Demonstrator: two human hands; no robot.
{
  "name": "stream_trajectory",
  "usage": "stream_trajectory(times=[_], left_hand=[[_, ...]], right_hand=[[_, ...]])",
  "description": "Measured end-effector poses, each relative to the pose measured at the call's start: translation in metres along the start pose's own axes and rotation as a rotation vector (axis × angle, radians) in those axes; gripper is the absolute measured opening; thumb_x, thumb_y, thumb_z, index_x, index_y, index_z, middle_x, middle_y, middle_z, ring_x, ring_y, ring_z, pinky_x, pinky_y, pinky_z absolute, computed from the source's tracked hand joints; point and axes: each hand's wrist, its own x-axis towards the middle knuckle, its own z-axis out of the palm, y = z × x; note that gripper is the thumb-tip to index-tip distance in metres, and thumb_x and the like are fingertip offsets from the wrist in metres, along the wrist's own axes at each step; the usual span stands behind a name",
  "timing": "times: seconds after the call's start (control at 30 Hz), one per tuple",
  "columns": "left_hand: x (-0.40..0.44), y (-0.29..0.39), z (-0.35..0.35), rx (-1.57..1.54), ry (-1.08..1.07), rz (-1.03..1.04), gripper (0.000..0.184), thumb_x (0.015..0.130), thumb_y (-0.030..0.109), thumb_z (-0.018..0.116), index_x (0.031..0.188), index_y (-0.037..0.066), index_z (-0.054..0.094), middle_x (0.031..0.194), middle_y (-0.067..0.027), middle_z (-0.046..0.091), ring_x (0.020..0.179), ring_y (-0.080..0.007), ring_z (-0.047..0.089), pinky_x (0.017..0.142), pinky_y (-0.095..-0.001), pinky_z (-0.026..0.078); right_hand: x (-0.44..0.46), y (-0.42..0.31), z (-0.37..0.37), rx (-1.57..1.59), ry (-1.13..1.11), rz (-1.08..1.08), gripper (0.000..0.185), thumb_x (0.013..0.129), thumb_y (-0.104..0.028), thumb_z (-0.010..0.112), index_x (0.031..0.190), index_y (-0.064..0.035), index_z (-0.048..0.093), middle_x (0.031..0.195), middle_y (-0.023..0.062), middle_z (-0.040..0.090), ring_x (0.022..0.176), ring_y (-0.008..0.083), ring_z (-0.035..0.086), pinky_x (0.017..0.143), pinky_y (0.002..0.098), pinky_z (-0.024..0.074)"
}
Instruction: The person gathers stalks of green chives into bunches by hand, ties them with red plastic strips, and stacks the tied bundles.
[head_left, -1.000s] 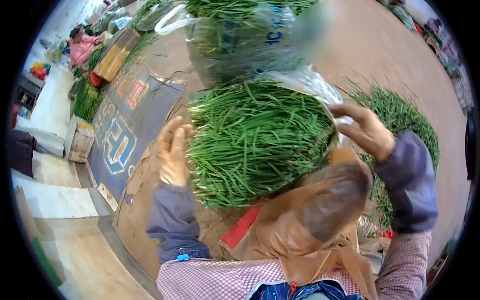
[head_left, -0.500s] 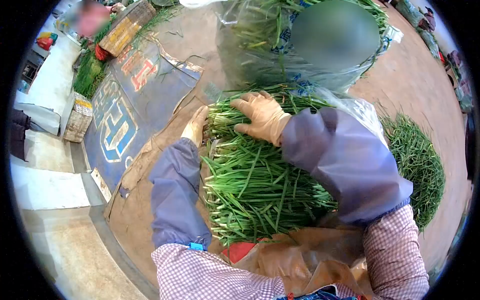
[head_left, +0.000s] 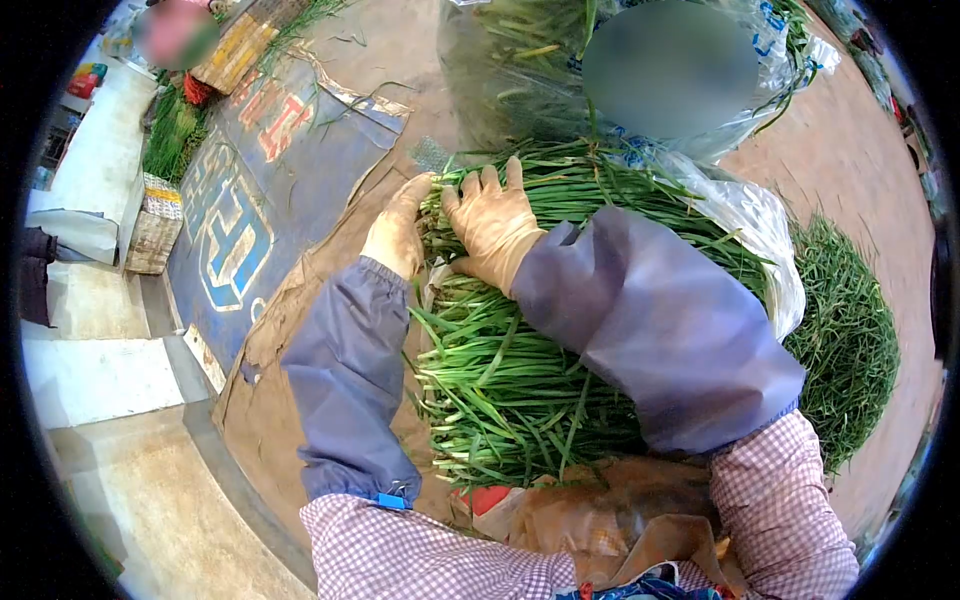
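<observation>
A thick layer of long green stalks [head_left: 520, 400] lies in front of me, pale cut ends to the left. At its upper left, my gloved left hand [head_left: 398, 228] rests against the pale ends, fingers together; what it grips, if anything, is hidden. Just right of it, my gloved right hand [head_left: 492, 222] presses palm down on the stalks with its fingers apart. Clear plastic [head_left: 780, 240] edges the stalks on the right. Beyond stands a big transparent bag [head_left: 500, 90] filled with more greens.
Another heap of greens [head_left: 845, 340] lies on the floor at the right. A blue printed sheet [head_left: 240, 220] covers the floor at left, beside a taped box [head_left: 157, 225]. A blurred person [head_left: 178, 35] is at the upper left near a larger box [head_left: 245, 45].
My right hand has swung from the right edge of the stalks to their left end, beside my left hand. My left hand has moved up along the pale ends.
</observation>
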Motion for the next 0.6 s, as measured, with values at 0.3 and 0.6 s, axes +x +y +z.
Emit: stream_trajectory(times=[0.3,0.6], left_hand=[[-0.006,-0.015,-0.003,0.027,0.149,0.022,0.035,0.091,0.014,0.062,0.123,0.004,0.054,0.109,-0.0093,0.064,0.091,-0.0202,0.063,0.080,-0.0357,0.053],[-0.028,-0.017,-0.019,0.678,0.438,0.398,0.044,0.092,0.015,0.060,0.133,0.008,0.049,0.129,-0.0131,0.056,0.107,-0.0197,0.060,0.086,-0.0306,0.051]], right_hand=[[-0.016,0.007,0.017,0.154,0.417,-0.204,0.048,0.065,-0.028,0.076,0.107,-0.0107,0.061,0.131,0.0111,0.050,0.131,0.0324,0.038,0.111,0.0582,0.0188],[-0.030,0.071,-0.013,1.093,0.420,-0.062,0.031,0.078,-0.008,0.074,0.105,-0.0028,0.058,0.089,0.0002,0.062,0.081,0.0073,0.057,0.076,0.0237,0.0506]])
